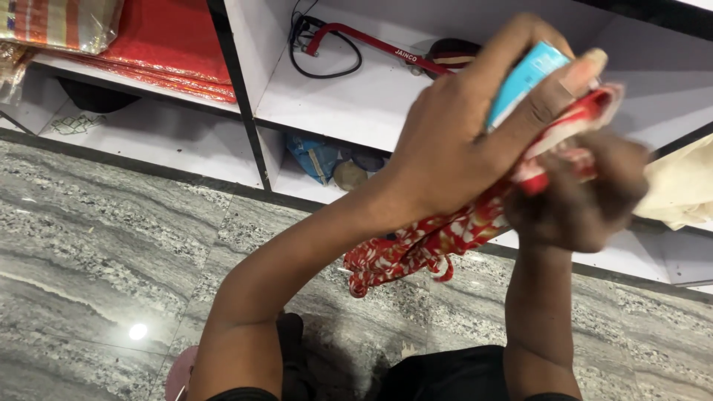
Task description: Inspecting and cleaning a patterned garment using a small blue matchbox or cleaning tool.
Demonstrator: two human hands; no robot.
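Note:
My left hand [460,126] is raised in front of the white shelves and grips a light blue box [523,78] together with the top of a red cloth with white flowers [423,241]. The cloth hangs down below both hands, its end dangling over the grey stone floor. My right hand [583,193] is blurred, closed around the same red cloth just under the left hand's fingers. Part of the box is hidden by my fingers.
White shelving [349,111] stands ahead, holding a red-handled tool with a black cable [349,41], folded red and orange fabrics [163,44], and a blue packet [316,156] on the lower shelf. A cream cloth [679,186] lies at right. Grey marble floor [111,245] spreads below.

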